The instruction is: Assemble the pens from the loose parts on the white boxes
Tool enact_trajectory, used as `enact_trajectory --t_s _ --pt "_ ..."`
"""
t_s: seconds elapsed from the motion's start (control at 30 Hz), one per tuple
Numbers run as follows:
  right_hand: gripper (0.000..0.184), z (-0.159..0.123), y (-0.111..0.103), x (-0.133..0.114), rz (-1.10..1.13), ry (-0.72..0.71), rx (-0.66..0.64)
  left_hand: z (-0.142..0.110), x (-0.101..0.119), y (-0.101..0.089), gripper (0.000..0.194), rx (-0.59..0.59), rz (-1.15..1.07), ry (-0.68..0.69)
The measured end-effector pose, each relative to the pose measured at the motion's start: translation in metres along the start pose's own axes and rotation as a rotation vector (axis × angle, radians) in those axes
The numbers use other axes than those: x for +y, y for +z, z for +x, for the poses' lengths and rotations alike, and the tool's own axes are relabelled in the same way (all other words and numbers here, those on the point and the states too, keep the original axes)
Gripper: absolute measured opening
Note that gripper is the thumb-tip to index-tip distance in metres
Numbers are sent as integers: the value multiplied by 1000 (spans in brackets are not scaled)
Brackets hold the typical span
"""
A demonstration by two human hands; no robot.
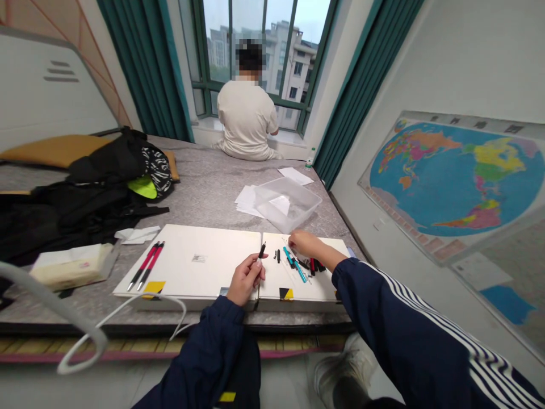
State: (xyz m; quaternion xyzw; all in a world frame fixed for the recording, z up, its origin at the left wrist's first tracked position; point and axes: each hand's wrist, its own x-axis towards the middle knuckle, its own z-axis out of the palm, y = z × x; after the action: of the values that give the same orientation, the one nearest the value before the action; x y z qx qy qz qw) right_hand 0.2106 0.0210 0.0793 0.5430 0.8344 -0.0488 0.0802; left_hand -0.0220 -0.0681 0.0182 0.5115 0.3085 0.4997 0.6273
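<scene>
My left hand (247, 278) is closed around a black pen front piece (262, 250), its thin tip pointing up, above the seam between two white boxes. Over the far part of the right-hand white box (272, 284), my right hand (304, 243) reaches down with fingers curled together. What those fingers hold, if anything, cannot be made out. Below that hand lie loose pen parts: blue barrels (294, 264), red and black pieces (314, 266), and a short black grip (279, 256). Two red-and-black pens (147, 265) rest side by side on the left-hand white box (204, 244).
A clear plastic bin (293, 199) stands behind the boxes beside white papers (247, 200). To the left are a tissue pack (72, 265) and black bags (106, 165). A white cable (97, 335) loops in front. A person (247, 116) sits by the window.
</scene>
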Motion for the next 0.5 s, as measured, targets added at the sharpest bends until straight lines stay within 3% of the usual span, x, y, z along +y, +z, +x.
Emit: enact_trajectory --t_s 0.13,0.27,0.4,0.5 --pt "20 -10 -11 -3 133 -39 127 -1 0 1 40 2 36 16" --pt "19 -29 -28 -22 459 -104 267 -2 0 3 41 -18 78 15" --pt "22 -40 -45 -47 777 -189 276 -2 1 4 42 -62 126 -4" --pt "21 -42 -54 -57 869 -206 271 -1 1 3 42 -104 146 3"
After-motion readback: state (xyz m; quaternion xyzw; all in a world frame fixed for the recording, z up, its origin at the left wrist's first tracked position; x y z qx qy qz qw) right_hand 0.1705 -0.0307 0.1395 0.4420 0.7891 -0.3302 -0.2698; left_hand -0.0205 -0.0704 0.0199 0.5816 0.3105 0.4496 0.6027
